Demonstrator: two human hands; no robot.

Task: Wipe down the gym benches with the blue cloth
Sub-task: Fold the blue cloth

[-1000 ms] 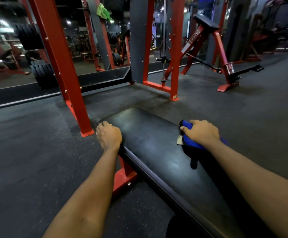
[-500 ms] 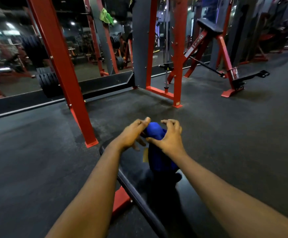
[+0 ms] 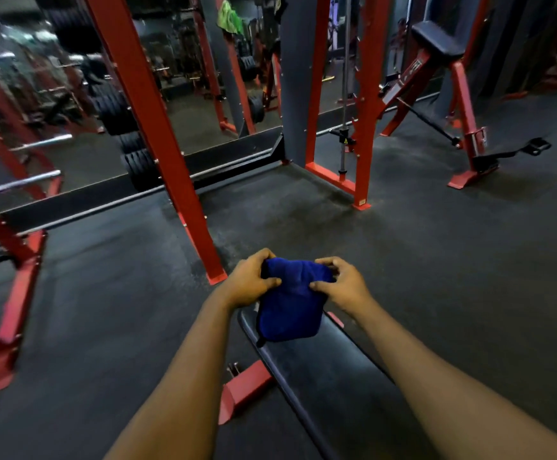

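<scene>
Blue cloth point(image 3: 290, 303), just the one, hangs at centre frame above the far end of one black bench point(image 3: 330, 376). Two hands grasp it: left hand point(image 3: 249, 282) and right hand point(image 3: 343, 285) pinch its top corners.

The cloth point(image 3: 290, 303) hangs over the far end of the bench point(image 3: 320, 370), a rack post point(image 3: 156, 137) beyond on the left, a machine point(image 3: 438, 39) far right.

bunched blue cloth point(image 3: 290, 303) hangs above black padded bench point(image 3: 330, 376).
</scene>
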